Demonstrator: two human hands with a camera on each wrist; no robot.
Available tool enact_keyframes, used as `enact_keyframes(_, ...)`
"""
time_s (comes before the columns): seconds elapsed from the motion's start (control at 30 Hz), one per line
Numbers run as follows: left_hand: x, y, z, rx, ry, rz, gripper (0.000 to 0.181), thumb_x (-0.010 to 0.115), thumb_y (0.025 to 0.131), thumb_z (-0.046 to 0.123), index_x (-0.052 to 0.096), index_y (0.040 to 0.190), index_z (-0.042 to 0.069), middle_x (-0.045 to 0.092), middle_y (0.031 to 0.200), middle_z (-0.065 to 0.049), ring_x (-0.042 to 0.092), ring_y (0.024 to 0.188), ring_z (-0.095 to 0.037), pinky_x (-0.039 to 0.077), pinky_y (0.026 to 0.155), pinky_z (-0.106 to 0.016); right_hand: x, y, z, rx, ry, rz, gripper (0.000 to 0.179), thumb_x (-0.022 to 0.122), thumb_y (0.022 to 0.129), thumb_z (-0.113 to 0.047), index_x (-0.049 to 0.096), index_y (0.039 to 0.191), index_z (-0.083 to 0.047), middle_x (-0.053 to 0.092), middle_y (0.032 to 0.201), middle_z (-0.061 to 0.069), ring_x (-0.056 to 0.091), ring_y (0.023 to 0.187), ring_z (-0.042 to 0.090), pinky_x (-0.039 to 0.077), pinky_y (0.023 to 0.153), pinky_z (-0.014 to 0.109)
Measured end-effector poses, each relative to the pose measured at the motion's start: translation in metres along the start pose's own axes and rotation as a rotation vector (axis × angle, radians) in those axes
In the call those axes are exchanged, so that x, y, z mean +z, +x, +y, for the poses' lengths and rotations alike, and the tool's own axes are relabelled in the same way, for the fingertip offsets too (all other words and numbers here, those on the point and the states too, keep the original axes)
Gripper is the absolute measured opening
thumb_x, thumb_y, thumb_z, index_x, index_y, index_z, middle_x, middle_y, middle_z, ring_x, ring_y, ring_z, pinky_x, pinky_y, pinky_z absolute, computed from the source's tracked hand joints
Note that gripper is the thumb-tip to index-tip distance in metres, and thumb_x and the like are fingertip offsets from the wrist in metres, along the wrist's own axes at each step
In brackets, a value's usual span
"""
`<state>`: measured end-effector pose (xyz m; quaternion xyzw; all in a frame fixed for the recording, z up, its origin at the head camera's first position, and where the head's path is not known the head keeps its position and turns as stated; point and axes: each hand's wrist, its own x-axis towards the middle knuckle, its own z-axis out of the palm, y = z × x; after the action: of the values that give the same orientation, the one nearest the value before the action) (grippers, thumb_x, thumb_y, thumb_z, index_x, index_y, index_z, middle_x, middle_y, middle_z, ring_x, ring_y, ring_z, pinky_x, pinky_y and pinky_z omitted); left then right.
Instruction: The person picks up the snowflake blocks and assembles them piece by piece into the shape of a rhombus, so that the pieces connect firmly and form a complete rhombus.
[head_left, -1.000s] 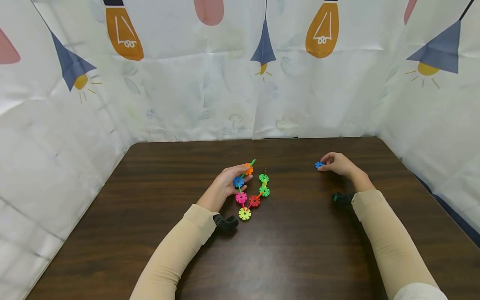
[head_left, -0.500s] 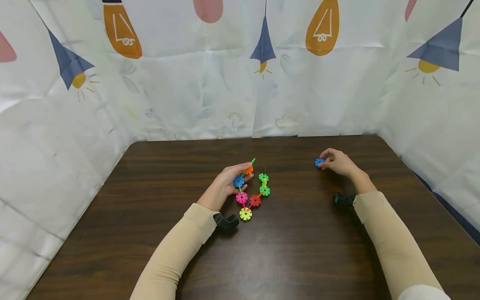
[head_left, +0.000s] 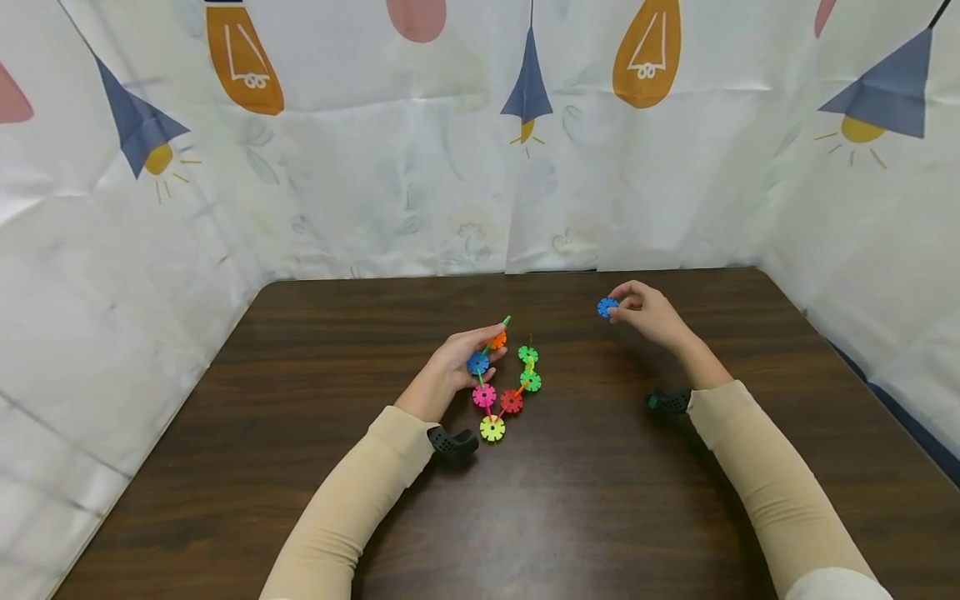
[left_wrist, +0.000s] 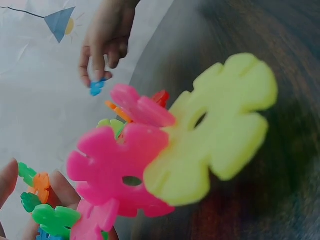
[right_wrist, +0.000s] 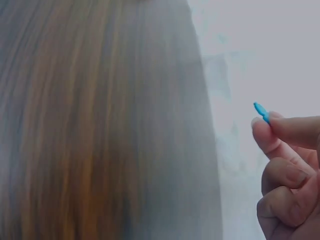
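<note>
My left hand (head_left: 455, 364) holds a U-shaped chain of plastic snowflake discs near its upper left end, around the orange disc (head_left: 498, 340) and the blue disc (head_left: 477, 363). From there the chain runs down through a pink disc (head_left: 484, 395) to a yellow disc (head_left: 492, 428), then up by a red disc (head_left: 512, 402) to two green discs. The yellow disc looms large in the left wrist view. Between thumb and forefinger, my right hand (head_left: 651, 315) pinches a loose blue disc (head_left: 607, 307), seen edge-on in the right wrist view, with the other fingers curled.
A dark brown wooden table (head_left: 585, 500) lies under both hands. White cloth (head_left: 450, 192) printed with lamps and bulbs hangs along its back and sides. Dark camera bands (head_left: 452, 442) sit at both wrists.
My right hand has lifted the loose blue disc and moved left and toward the back of the table. The left hand and the chain have barely moved.
</note>
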<state>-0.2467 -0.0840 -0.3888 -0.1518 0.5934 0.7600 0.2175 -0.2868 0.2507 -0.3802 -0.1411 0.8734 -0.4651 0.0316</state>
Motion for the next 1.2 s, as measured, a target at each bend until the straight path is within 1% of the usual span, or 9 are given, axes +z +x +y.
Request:
enact_keyframes(0.07, 0.0, 0.0, 0.0, 0.003, 0.001, -0.005, 0.036, 0.074, 0.097, 0.03, 0.068, 0.126, 0.009, 0.058, 0.095, -0.001, 0.068, 0.079, -0.009, 0.05, 0.066, -0.031, 0.006, 0.003, -0.007, -0.014, 0.028, 0.013, 0.033, 0.06, 0.105, -0.011, 0.051, 0.132, 0.006, 0.07, 0.102, 0.026, 0.066, 0.103, 0.041, 0.046, 0.098, 0.052)
enact_keyframes(0.27, 0.001, 0.0, 0.0, 0.005, 0.001, -0.011, 0.041, 0.072, 0.098, 0.029, 0.065, 0.132, 0.008, 0.058, 0.095, 0.0, 0.067, 0.078, -0.008, 0.049, 0.066, -0.031, 0.028, 0.013, -0.027, -0.064, 0.112, 0.022, 0.033, 0.062, 0.103, -0.009, 0.052, 0.131, 0.007, 0.07, 0.099, 0.022, 0.068, 0.092, 0.019, 0.048, 0.098, 0.054)
enact_keyframes(0.33, 0.001, 0.0, 0.0, 0.009, 0.007, -0.014, 0.042, 0.072, 0.098, 0.029, 0.065, 0.133, 0.007, 0.058, 0.095, 0.0, 0.067, 0.078, -0.008, 0.049, 0.067, -0.031, 0.036, 0.015, -0.033, -0.079, 0.149, 0.016, 0.032, 0.063, 0.103, -0.008, 0.053, 0.129, 0.007, 0.07, 0.098, 0.022, 0.069, 0.093, 0.023, 0.047, 0.099, 0.056)
enact_keyframes(0.43, 0.001, 0.0, 0.0, 0.012, 0.018, -0.018, 0.044, 0.072, 0.098, 0.03, 0.064, 0.135, 0.007, 0.059, 0.095, 0.001, 0.067, 0.079, -0.008, 0.049, 0.068, -0.031, 0.049, 0.018, -0.041, -0.097, 0.207, 0.003, 0.03, 0.063, 0.102, -0.007, 0.054, 0.127, 0.007, 0.07, 0.096, 0.02, 0.067, 0.1, 0.037, 0.046, 0.1, 0.058)
enact_keyframes(0.5, 0.001, 0.0, 0.0, 0.009, 0.021, -0.008, 0.041, 0.073, 0.098, 0.031, 0.067, 0.132, 0.007, 0.059, 0.094, 0.0, 0.067, 0.079, -0.009, 0.048, 0.068, -0.031, 0.057, 0.02, -0.046, -0.108, 0.24, -0.01, 0.03, 0.064, 0.102, -0.007, 0.054, 0.127, 0.007, 0.07, 0.096, 0.02, 0.064, 0.103, 0.044, 0.046, 0.1, 0.059)
enact_keyframes(0.63, -0.001, 0.0, 0.0, -0.005, 0.015, 0.008, 0.034, 0.074, 0.097, 0.032, 0.07, 0.123, 0.011, 0.06, 0.093, 0.0, 0.067, 0.078, -0.009, 0.048, 0.066, -0.031, 0.071, 0.024, -0.054, -0.122, 0.271, -0.027, 0.029, 0.064, 0.102, -0.008, 0.055, 0.127, 0.005, 0.07, 0.094, 0.019, 0.062, 0.105, 0.05, 0.046, 0.1, 0.059)
enact_keyframes(0.83, -0.002, 0.0, 0.0, -0.016, 0.017, -0.003, 0.041, 0.073, 0.097, 0.033, 0.068, 0.13, 0.01, 0.059, 0.095, 0.0, 0.066, 0.078, -0.008, 0.048, 0.064, -0.029, 0.085, 0.031, -0.059, -0.126, 0.305, -0.041, 0.029, 0.063, 0.102, -0.006, 0.054, 0.127, 0.006, 0.07, 0.094, 0.02, 0.06, 0.106, 0.054, 0.045, 0.101, 0.06)
enact_keyframes(1.07, -0.002, 0.0, 0.0, -0.016, 0.008, 0.0, 0.034, 0.074, 0.096, 0.034, 0.07, 0.121, 0.011, 0.06, 0.093, 0.0, 0.067, 0.077, -0.01, 0.048, 0.065, -0.031, 0.095, 0.032, -0.064, -0.118, 0.31, -0.077, 0.029, 0.063, 0.103, -0.008, 0.055, 0.127, 0.005, 0.069, 0.094, 0.02, 0.064, 0.104, 0.048, 0.048, 0.1, 0.056)
enact_keyframes(1.2, -0.002, 0.0, 0.0, 0.001, 0.015, -0.015, 0.038, 0.072, 0.098, 0.033, 0.067, 0.126, 0.008, 0.061, 0.092, 0.0, 0.066, 0.078, -0.01, 0.047, 0.066, -0.032, 0.099, 0.032, -0.068, -0.124, 0.329, -0.095, 0.03, 0.062, 0.103, -0.009, 0.054, 0.128, 0.004, 0.068, 0.097, 0.023, 0.063, 0.105, 0.048, 0.048, 0.1, 0.054)
